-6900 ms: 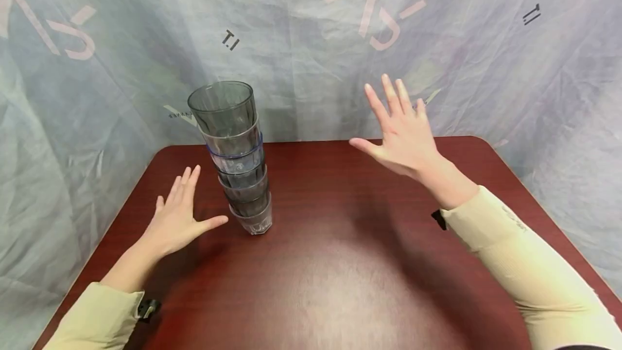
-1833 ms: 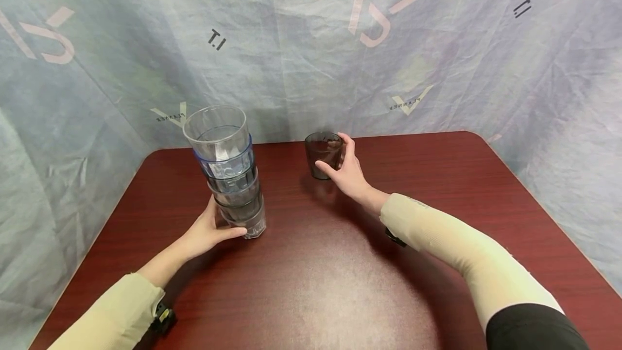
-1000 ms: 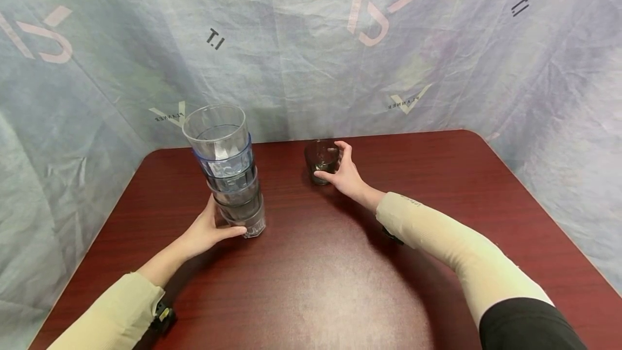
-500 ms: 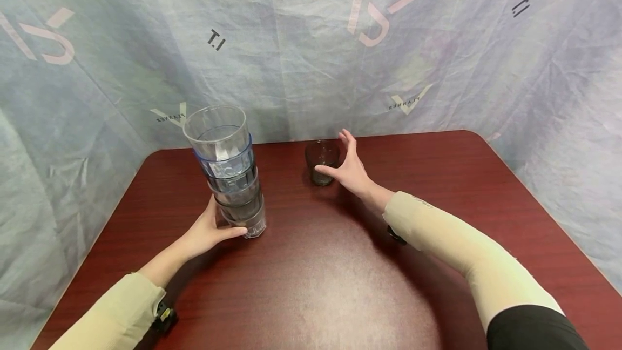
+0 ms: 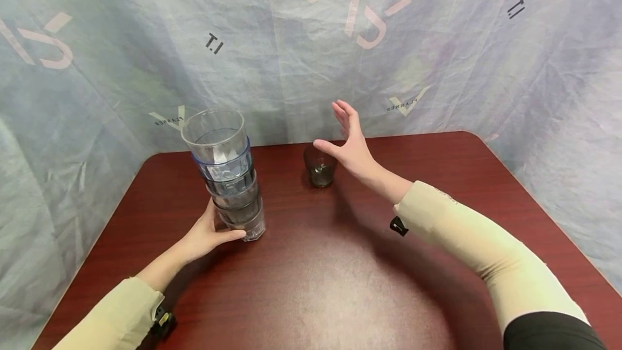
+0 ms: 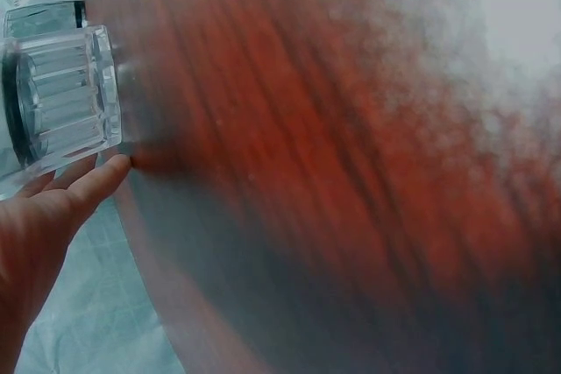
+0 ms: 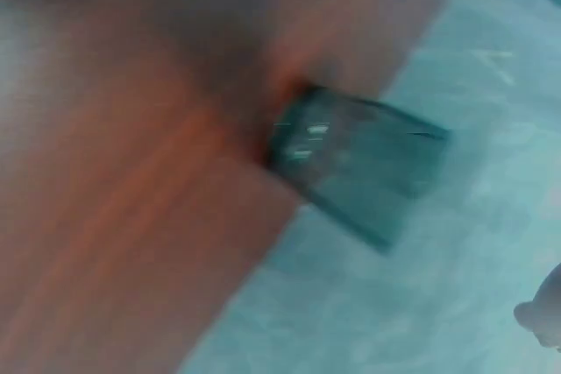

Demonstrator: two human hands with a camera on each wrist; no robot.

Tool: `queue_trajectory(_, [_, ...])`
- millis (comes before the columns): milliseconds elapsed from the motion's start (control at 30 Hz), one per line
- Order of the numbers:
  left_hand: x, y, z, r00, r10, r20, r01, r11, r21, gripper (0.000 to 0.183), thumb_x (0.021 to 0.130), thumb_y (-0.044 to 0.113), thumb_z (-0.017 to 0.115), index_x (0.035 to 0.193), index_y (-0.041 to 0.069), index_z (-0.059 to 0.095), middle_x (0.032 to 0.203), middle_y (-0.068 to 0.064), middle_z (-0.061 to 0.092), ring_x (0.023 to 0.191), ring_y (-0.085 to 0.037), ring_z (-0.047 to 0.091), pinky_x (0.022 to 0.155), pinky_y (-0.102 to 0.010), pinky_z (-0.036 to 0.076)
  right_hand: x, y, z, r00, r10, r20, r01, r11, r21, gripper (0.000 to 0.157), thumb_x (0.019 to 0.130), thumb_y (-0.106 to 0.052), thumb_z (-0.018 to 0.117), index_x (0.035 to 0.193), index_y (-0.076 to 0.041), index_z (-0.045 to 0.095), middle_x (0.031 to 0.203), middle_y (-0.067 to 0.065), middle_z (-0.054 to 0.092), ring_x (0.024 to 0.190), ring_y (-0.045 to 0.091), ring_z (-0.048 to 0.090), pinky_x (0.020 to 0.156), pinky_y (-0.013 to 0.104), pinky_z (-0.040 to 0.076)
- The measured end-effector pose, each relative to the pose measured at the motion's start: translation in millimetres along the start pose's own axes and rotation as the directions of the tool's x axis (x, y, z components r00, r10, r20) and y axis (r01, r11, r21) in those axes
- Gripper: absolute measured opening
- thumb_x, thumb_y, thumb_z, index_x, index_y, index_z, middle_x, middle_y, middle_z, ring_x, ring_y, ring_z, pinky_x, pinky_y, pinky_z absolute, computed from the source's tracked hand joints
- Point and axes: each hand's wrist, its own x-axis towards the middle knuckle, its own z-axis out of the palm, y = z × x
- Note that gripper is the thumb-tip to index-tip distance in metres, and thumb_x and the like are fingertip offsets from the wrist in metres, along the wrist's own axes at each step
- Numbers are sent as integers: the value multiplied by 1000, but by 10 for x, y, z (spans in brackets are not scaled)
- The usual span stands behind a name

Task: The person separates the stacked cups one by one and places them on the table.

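Observation:
A tall stack of nested drinking glasses [image 5: 232,185] leans a little to the left in the head view; its top glass is clear, and one below has a blue rim. My left hand [image 5: 200,237] holds the stack low down, thumb across the front of the bottom glass, other fingers mostly hidden behind. The left wrist view shows that clear faceted bottom glass [image 6: 74,98] beside the thumb. A single dark smoky glass [image 5: 319,173] stands upright on the table, blurred in the right wrist view. Just above and right of it, my right hand [image 5: 358,154] is spread, holding nothing.
The dark red wooden table [image 5: 311,263] has a far edge just behind the smoky glass. A grey printed cloth [image 5: 286,58] hangs behind it and on both sides.
The smoky glass, earlier on top of the stack, was set down at its right by my right hand. That hand has since let go and risen. The left hand has kept its hold.

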Motion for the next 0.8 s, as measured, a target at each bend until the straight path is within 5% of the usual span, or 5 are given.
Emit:
queue_trajectory(167, [-10,4,-2,1000,-20,-4,20,1000,1,101,80,6,80,151,20,10,142,-20,41,114,-15,56,87,-29,50,91,-157,124,992,-116,59,112,992,62,107,76,-57,76,150,-9,17,155,5,29,142,18,26,112,42,23])
queue_trajectory(267, [-8,0,-3,1000,-25,-6,25,1000,1,102,80,6,81,151,22,10,143,-19,41,116,-15,55,87,-29,50,134,-261,264,981,-174,91,166,982,86,110,74,-63,74,150,-8,18,154,6,30,141,23,28,110,43,27])
queue_trajectory(400, [2,-5,-2,1000,-20,-7,20,1000,8,102,80,7,81,152,22,10,143,-18,40,116,-14,55,87,-27,49,168,-374,459,965,-218,143,198,970,142,87,88,-31,73,149,-4,18,153,9,31,140,26,29,108,42,31])
queue_trajectory(533, [36,-8,3,1000,3,1,-3,1000,6,103,80,6,81,152,23,9,144,-18,39,115,-15,55,87,-29,50,183,-432,640,956,-234,177,204,963,174,82,83,10,68,149,-3,20,152,11,33,138,22,33,106,39,34])
queue_trajectory(800, [35,-15,10,1000,26,14,-26,1000,-2,103,80,5,80,152,24,8,144,-18,38,115,-15,55,88,-30,50,132,-367,963,951,-192,242,150,972,182,84,82,8,71,149,-5,21,150,14,35,134,18,38,103,36,38])
